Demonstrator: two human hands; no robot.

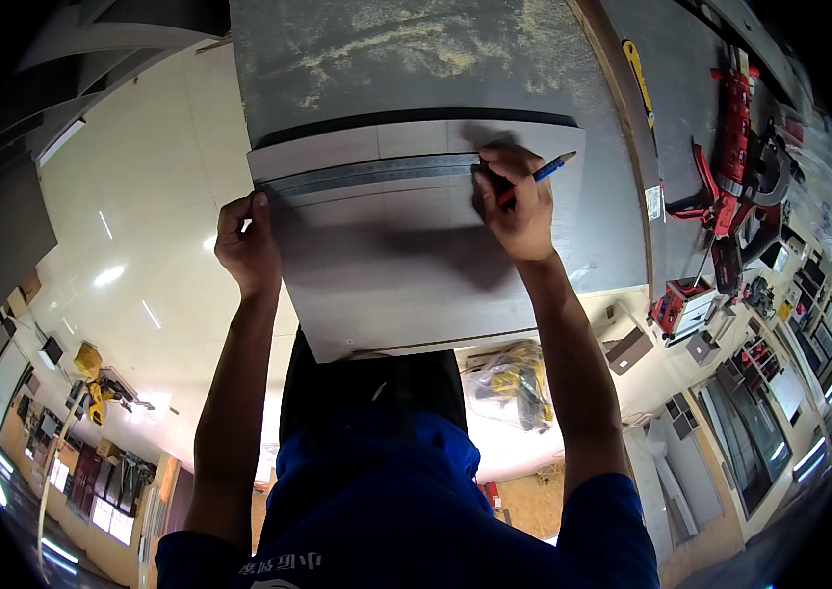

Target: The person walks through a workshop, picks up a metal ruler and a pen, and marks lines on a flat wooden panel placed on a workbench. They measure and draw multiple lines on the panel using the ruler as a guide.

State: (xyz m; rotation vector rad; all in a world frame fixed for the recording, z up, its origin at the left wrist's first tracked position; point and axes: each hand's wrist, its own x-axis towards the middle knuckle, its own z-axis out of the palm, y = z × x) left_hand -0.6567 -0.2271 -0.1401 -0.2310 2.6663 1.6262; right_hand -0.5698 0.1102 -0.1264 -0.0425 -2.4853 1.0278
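Observation:
A pale grey board [377,285] with thin lines across its face lies over the bench's near edge. Across its upper part runs a metal ruler [377,173]. My left hand [247,245] is closed at the ruler's left end, its thumb on the ruler by the board's left edge. At the other end, the thumb and forefinger of my right hand [522,211] meet around the ruler's tip. That same hand keeps a blue and red pencil [551,169] tucked between its fingers, with the bare wood point up to the right.
The dark grey bench [387,59] is dusted with yellowish powder. A wooden strip [632,118] runs along its right side. Beyond that lie a yellow cutter knife [638,80] and a red caulking gun [733,147]. A plastic-wrapped bundle [514,388] is below the board.

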